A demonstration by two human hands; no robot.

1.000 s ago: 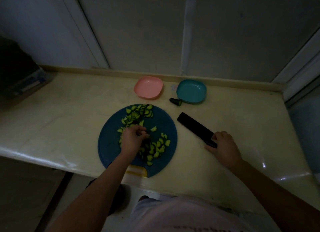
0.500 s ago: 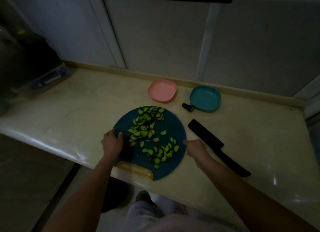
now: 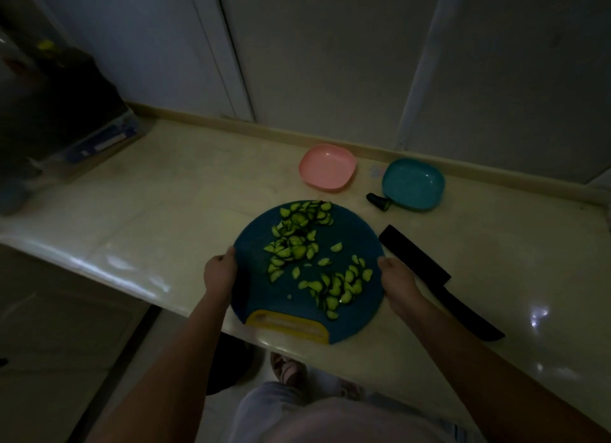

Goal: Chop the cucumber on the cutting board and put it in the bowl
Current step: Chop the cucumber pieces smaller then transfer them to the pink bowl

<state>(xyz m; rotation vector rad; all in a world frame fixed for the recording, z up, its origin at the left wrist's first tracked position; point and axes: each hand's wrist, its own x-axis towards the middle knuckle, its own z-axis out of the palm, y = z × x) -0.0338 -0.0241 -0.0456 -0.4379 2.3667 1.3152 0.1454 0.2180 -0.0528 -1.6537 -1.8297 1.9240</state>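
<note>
the left hand (image 3: 220,272) and right hand (image 3: 396,279) grip the cutting board (image 3: 350,237) by its rim at 9 and 3 o'clock, fingers curled round the edge. the cucumber slices (image 3: 294,240) lie loose on top: light, wet and apt to slide, so the stiff board likely wants a level carry toward the pink bowl (image 3: 327,171) or teal bowl (image 3: 413,184) at 12 to 1 o'clock.

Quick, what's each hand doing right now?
The left hand grips the cutting board at its left edge.
The right hand grips its right edge.

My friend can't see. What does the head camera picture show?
A left hand and right hand grip opposite edges of a round blue cutting board strewn with cucumber slices. A black knife lies right of it; a pink bowl, teal bowl and cucumber end sit behind.
</note>
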